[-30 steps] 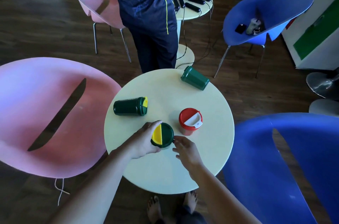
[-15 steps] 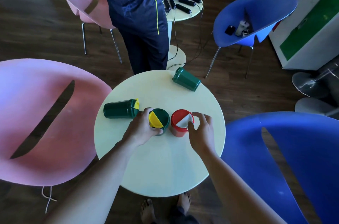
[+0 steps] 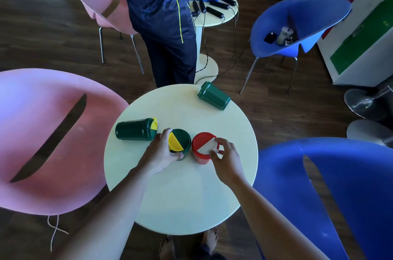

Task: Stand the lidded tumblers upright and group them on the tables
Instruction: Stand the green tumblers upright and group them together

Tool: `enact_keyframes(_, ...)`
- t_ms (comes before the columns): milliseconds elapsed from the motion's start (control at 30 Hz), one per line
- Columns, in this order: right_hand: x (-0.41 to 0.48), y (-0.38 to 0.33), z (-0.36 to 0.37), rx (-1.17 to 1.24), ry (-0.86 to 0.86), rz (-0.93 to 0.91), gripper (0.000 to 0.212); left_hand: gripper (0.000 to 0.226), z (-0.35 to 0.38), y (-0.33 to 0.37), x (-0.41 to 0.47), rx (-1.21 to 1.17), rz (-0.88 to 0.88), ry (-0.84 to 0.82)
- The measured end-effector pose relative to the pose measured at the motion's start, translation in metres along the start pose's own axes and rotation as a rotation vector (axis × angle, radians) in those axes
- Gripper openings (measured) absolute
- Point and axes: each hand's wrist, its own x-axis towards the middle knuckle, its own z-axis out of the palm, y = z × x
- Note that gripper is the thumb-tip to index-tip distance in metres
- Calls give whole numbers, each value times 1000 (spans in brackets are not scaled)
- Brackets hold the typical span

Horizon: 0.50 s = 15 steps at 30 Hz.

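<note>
1. Tumblers, centre of round table (image 3: 180, 206), L to R: green one on its side (image 3: 136, 130); upright green one w/ yellow lid flap (image 3: 179, 142), left hand (image 3: 161, 153) wrapped round it; upright red one (image 3: 203, 149), right hand (image 3: 225, 158) fingertips pinching its lid rim; another green on its side (image 3: 213, 98), upper right.
2. Prob. light, stiff plastic, smooth; grip round the body.
3. Pink chair (image 3: 42, 142) left, blue chair (image 3: 329, 196) right, standing person (image 3: 161, 15) top; none in the way.

Both forearms reach fwd over the round table (image 3: 180, 196), bare. Left hand (image 3: 161, 153) wraps the side of the upright green tumbler (image 3: 180, 145), thumb near its base. Right hand (image 3: 227, 159) pinches the red tumbler (image 3: 202, 151) lid rim w/ fingertips (image 3: 212, 152).
</note>
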Motion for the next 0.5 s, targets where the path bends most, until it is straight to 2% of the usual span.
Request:
enact_keyframes(233, 14, -8, -13, -11, -18, -16, 38, 96, -9, 3, 0, 45, -15, -72)
enact_keyframes(500, 43, -43, -17, -64, -20, -115, 30, 94, -38, -1, -1, 11, -25, -13)
